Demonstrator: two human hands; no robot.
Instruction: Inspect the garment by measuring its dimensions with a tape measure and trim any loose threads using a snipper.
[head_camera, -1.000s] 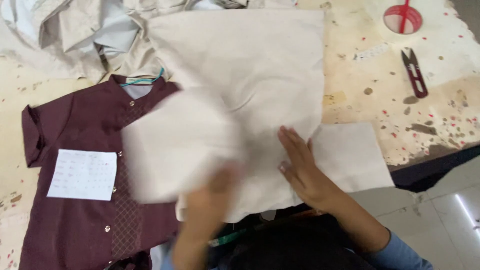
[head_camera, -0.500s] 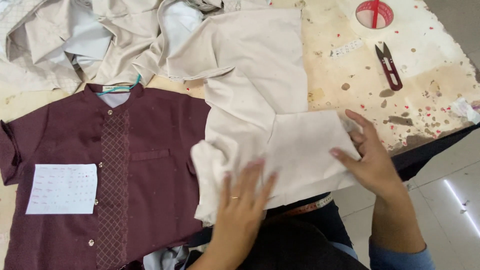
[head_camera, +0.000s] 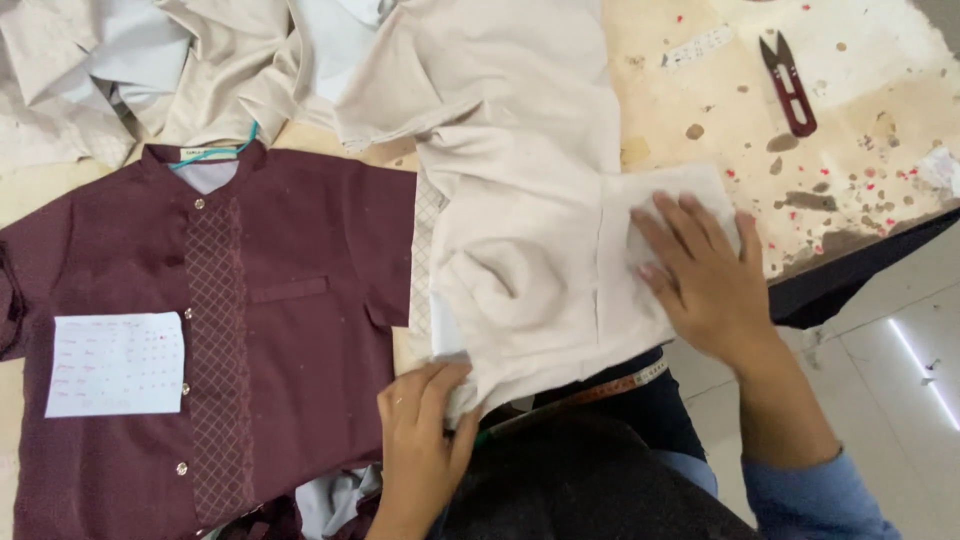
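On my far left the maroon shirt lies buttoned and flat with a white paper slip on it, seemingly kept as reference. My left hand pinches the near hem of the cream garment at the table's edge; my right hand lies open, fingers spread, pressing its sleeve flat. Red thread snips lie well clear on the table.

Two hands were in view, a left hand and a right hand. There was one maroon shirt, one paper slip, one pair of snips, one beige garment, and one heap of pale cloth.
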